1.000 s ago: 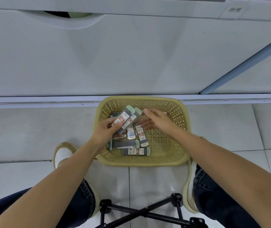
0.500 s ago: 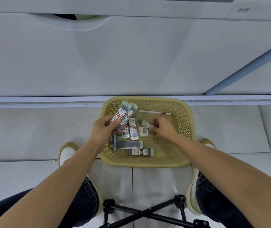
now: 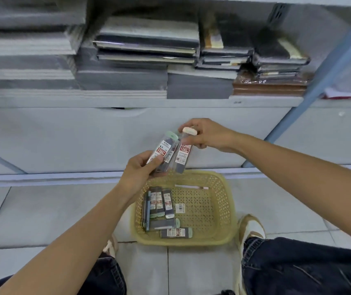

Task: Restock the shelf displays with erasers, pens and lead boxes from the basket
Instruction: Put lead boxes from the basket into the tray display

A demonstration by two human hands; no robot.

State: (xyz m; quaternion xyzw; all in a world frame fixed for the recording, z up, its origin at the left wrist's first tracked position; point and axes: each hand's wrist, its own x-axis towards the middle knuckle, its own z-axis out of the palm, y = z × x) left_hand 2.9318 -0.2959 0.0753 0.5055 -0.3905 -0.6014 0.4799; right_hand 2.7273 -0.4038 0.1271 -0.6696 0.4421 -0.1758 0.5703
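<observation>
Left hand (image 3: 138, 170), fingers (image 3: 156, 161) clamped on a fan of lead boxes (image 3: 163, 149), held them above the basket (image 3: 226, 211). This was probably so that the right hand (image 3: 210, 135), pinching a white-capped box (image 3: 182, 154), could add it. Spare boxes (image 3: 161, 202) and a pen (image 3: 191, 186) lay inside. Open room remained below the shelf (image 3: 191, 102).

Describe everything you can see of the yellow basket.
The basket is pale yellow, apparently plastic, rectangular with rounded corners, its walls and bottom an open lattice. It stands upright on the tiled floor before the shelf unit. Lead boxes lie along its left side and near edge, a pen against the far wall, a small labelled piece near the middle.
</observation>
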